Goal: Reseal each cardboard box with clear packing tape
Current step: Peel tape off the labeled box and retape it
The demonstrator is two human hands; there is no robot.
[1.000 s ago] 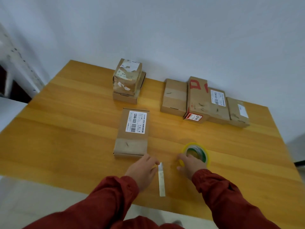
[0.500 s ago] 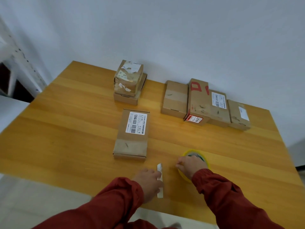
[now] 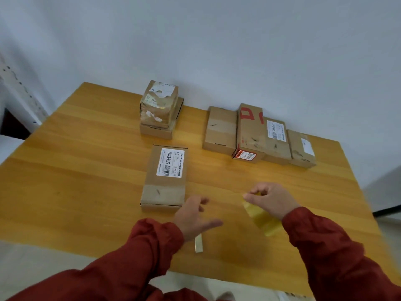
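On the worktop (image 3: 86, 170) I see a stack of taped boxes (image 3: 159, 109) towards the left, close to the wall (image 3: 217, 51). In front of it the labelled box (image 3: 166, 177) lies flat, label up. My left hand (image 3: 193, 216) hovers just beside its near right corner, fingers spread, holding nothing. A small white strip (image 3: 198, 243) pokes out beneath the wrist. Further right, my right hand (image 3: 271, 199) has its fingers curled, pinching the yellowish tape roll (image 3: 260, 218), which is tilted and blurred. Behind it, a row of four boxes (image 3: 221, 131) stands side by side.
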